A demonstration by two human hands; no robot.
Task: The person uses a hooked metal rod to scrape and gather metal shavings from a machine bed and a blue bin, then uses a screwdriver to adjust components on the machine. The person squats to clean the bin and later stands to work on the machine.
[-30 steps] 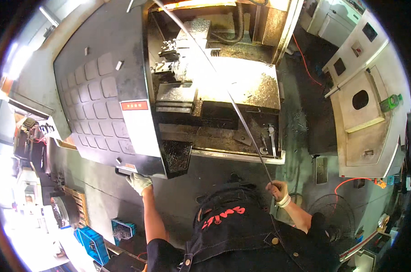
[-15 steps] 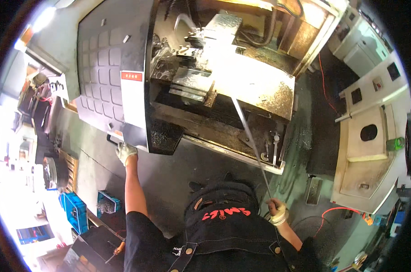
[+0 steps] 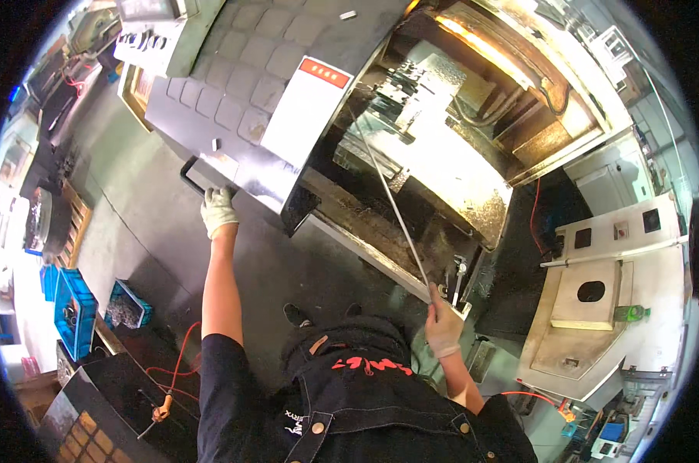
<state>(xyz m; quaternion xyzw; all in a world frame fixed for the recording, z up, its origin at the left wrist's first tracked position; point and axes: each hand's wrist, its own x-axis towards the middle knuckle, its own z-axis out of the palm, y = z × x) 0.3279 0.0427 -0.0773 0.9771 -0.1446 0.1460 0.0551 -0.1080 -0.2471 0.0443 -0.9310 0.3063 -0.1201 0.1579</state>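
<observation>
Hands point(image 3: 444, 328) apart, thin rod point(image 3: 396, 212) in right

Left forearm point(image 3: 222, 297): lying well extended ahead of torso, elbow looking almost straight. Left wrist point(image 3: 224, 231) sitting roughly in line with forearm. Left hand point(image 3: 219, 211) wearing pale glove, back of hand facing up, fingers pointing forward; fingertip grip not showing clearly.
Right forearm point(image 3: 459, 380): slanting forward and slightly inward, lying nearer torso than left. Right wrist point(image 3: 448, 355) showing little bend. Right hand point(image 3: 444, 324) wearing pale glove, fingers point(image 3: 433, 295) forming closed grip, bare skin showing toward tips. Hands standing well apart, left lying farther forward.
</observation>
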